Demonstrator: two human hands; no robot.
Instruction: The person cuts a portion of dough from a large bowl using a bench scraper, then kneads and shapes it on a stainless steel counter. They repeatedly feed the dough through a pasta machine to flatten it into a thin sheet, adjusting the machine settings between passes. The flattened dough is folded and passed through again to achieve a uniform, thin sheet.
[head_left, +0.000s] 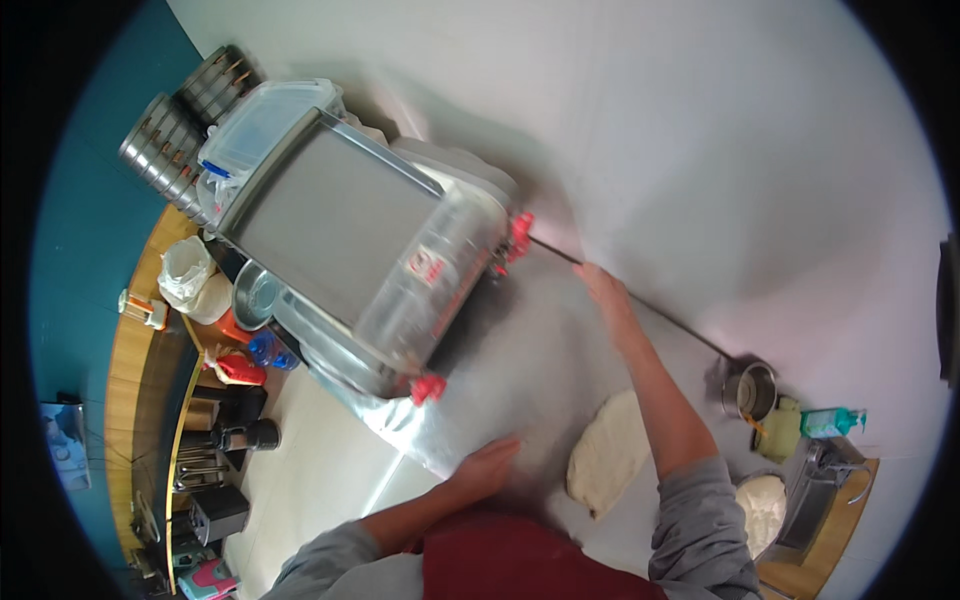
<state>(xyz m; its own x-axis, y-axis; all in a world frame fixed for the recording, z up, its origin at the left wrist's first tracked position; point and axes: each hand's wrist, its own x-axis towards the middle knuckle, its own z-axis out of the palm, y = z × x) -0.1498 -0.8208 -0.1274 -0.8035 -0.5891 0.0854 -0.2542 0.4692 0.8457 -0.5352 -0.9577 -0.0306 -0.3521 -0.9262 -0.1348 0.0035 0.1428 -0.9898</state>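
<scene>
My right hand (606, 292) reaches to the far side of the metal worktable (525, 360), at a thin dark line along the wall. Whether its fingers grip anything there cannot be made out. My left hand (486, 466) hovers low over the near part of the table, fingers extended and blurred, with nothing visible in it. A flattened slab of pale dough (609, 454) lies between my hands, partly behind my right forearm. Ahead and to the left stands a dough-sheeting machine (337, 217) with a flat grey top, a clear cover and red knobs (429, 388).
On the right are a metal pot (750, 388), a green pump bottle (829, 422), a bowl with pale contents (761, 510) and a sink (810, 495). Steel steamer stacks (161, 150), a lidded plastic box (270, 120) and a metal bowl (256, 294) stand left of the machine.
</scene>
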